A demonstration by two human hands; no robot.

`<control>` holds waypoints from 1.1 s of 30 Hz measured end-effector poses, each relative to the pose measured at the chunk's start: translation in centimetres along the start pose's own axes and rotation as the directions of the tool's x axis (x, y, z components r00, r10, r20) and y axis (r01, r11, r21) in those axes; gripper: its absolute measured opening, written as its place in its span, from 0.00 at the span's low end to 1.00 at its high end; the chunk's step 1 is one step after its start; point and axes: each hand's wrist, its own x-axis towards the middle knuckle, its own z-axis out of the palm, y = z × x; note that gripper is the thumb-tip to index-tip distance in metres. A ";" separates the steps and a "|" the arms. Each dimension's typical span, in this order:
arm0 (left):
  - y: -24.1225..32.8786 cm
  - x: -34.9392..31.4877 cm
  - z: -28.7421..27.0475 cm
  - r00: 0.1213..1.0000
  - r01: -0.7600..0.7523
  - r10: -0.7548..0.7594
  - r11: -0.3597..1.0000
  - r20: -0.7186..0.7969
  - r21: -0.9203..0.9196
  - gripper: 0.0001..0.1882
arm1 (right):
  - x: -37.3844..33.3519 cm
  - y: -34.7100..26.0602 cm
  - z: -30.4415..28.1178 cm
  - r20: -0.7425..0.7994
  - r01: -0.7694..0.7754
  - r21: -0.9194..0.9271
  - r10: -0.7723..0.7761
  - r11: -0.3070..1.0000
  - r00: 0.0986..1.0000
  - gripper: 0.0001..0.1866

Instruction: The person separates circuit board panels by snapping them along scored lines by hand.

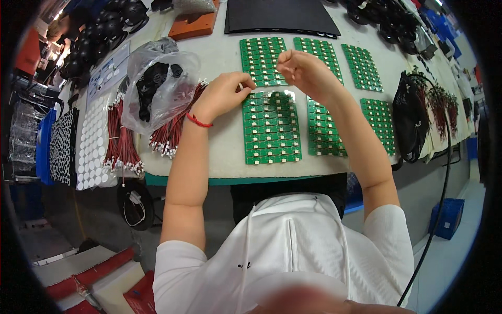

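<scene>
Green circuit board panels lie in two rows on the table. My left hand, with a red cord on its wrist, is at the upper left corner of the near left circuit board panel. Its fingers are curled, thumb and forefinger closing at the panel's edge. Just behind it lies the far left circuit board panel. My right hand hangs over the gap between the far left and far middle panels, casting a shadow on the near left one. Its fingers are bent together; anything between them is too small to make out.
To the left are bundles of red-and-black wires, a clear plastic bag with black parts and a sheet of white discs. An orange block and a black board lie behind. A black bag stands right.
</scene>
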 end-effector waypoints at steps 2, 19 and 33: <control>1.3 0.0 0.6 0.996 -0.076 0.078 0.996 -0.054 0.036 0.08 | -0.5 0.0 -0.9 -0.005 -0.103 -0.141 0.103 0.985 0.995 0.11; 2.4 0.1 3.2 0.980 -0.186 0.196 0.960 -0.026 0.211 0.12 | -2.5 5.5 -0.3 0.200 0.252 -0.966 -0.450 0.059 0.871 0.06; 2.1 -0.1 2.0 0.972 -0.233 0.227 0.954 0.054 0.189 0.10 | -3.1 2.7 -2.2 -0.134 -0.065 -0.858 -0.100 0.510 0.986 0.09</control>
